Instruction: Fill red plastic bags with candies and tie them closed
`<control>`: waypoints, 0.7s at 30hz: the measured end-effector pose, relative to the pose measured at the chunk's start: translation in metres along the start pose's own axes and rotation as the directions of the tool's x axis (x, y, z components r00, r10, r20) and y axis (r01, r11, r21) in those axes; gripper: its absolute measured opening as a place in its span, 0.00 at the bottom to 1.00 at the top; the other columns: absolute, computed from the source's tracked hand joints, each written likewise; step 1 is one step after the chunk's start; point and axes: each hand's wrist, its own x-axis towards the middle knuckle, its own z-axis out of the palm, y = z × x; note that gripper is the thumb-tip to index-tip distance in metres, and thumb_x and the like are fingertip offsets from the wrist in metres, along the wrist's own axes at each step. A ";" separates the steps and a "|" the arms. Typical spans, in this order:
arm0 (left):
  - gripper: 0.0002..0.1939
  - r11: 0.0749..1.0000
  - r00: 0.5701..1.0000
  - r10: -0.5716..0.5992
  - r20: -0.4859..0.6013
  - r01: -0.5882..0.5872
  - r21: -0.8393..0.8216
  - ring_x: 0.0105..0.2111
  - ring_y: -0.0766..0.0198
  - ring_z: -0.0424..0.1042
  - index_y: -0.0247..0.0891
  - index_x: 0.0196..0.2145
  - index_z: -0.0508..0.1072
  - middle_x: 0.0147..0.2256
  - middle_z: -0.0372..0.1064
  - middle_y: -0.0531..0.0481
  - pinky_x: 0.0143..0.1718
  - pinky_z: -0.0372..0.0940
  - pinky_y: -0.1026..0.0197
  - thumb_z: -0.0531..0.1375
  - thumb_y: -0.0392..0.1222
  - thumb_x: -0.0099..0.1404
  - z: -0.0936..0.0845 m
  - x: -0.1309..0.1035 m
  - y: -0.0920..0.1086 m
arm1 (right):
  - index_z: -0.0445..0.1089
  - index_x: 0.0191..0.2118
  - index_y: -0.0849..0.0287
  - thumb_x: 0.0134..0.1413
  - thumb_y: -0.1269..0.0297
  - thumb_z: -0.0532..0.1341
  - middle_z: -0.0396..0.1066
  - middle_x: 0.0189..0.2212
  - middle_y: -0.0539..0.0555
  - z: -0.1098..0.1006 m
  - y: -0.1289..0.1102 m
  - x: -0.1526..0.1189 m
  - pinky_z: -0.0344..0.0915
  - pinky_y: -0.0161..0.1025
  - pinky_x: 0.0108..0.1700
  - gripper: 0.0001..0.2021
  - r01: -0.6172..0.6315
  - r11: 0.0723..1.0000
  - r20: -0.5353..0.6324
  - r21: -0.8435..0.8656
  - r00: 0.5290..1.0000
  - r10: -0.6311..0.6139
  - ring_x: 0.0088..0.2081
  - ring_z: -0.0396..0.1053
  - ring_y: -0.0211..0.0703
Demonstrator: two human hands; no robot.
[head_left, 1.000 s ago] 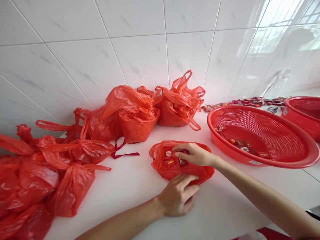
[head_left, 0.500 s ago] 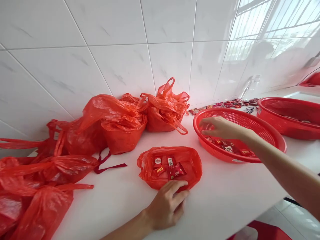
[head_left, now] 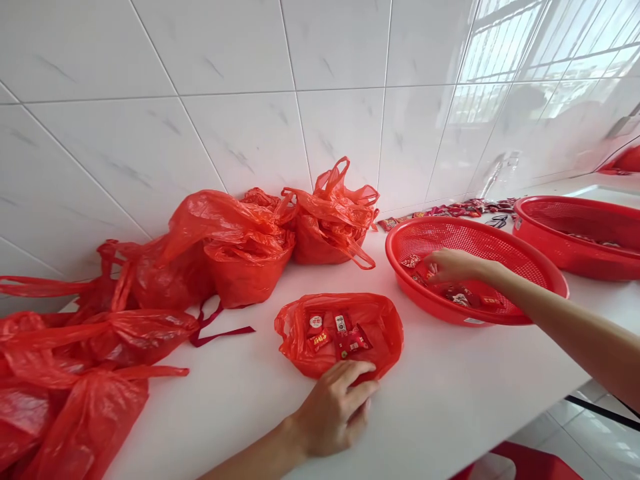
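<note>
On the white table, a red plastic bag point(head_left: 390, 333) is spread open like a shallow tub, with several small wrapped snacks point(head_left: 345, 339) inside. My left hand point(head_left: 340, 407) grips its near rim, index finger over the edge and the other fingers curled. To the right, my right hand point(head_left: 453, 265) reaches into a red mesh basket point(head_left: 500, 243). Its fingers are pinched together on a small red packet point(head_left: 424, 272), partly hidden by the hand. More packets point(head_left: 463, 295) lie below the hand on the basket's bottom.
Filled red bags point(head_left: 247, 267) stand along the tiled wall, and tied ones point(head_left: 85, 413) crowd the left side. A dark red ribbon point(head_left: 225, 335) lies near them. Behind the basket are a row of packets point(head_left: 465, 208) and scissors point(head_left: 497, 221). A second basket point(head_left: 575, 257) stands at right.
My right hand has moved slightly right and lower inside the basket, and its fingers have closed from a looser spread. My left hand stays at the bag's rim.
</note>
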 end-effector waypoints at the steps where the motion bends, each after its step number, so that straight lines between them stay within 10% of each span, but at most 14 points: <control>1: 0.15 1.000 1.000 0.007 -0.002 -0.007 -0.001 0.42 0.57 0.76 0.37 0.47 0.72 0.47 0.74 0.41 0.44 0.74 0.56 0.55 0.30 0.64 0.000 0.000 0.000 | 0.64 0.20 0.56 0.42 0.65 0.67 0.68 0.21 0.50 -0.006 -0.004 -0.001 0.53 0.37 0.26 0.11 -0.007 1.000 -0.005 -0.004 1.000 0.007 0.24 0.63 0.40; 8: 0.14 0.999 0.999 0.030 -0.015 -0.031 -0.011 0.42 0.57 0.75 0.35 0.47 0.73 0.47 0.74 0.40 0.44 0.74 0.57 0.57 0.30 0.64 0.003 0.001 -0.001 | 0.67 0.30 0.56 0.49 0.57 0.65 0.74 0.29 0.52 -0.018 -0.069 -0.023 0.68 0.39 0.36 0.09 0.326 0.825 -0.254 0.462 0.940 -0.229 0.32 0.71 0.43; 14: 0.14 0.997 0.997 0.072 -0.039 -0.071 0.034 0.44 0.58 0.76 0.36 0.47 0.74 0.49 0.74 0.40 0.47 0.74 0.57 0.56 0.32 0.65 0.006 -0.003 -0.002 | 0.75 0.41 0.56 0.56 0.64 0.64 0.80 0.38 0.54 0.032 -0.131 -0.030 0.69 0.38 0.40 0.08 0.452 0.840 -0.130 0.299 0.892 -0.433 0.37 0.75 0.45; 21: 0.12 0.984 0.986 0.167 -0.018 -0.165 0.065 0.46 0.57 0.76 0.35 0.46 0.75 0.48 0.75 0.40 0.49 0.74 0.59 0.55 0.35 0.68 0.004 -0.005 -0.003 | 0.76 0.44 0.54 0.60 0.66 0.62 0.80 0.40 0.55 0.080 -0.139 -0.034 0.69 0.39 0.39 0.08 0.491 0.821 -0.078 0.291 0.868 -0.491 0.38 0.76 0.47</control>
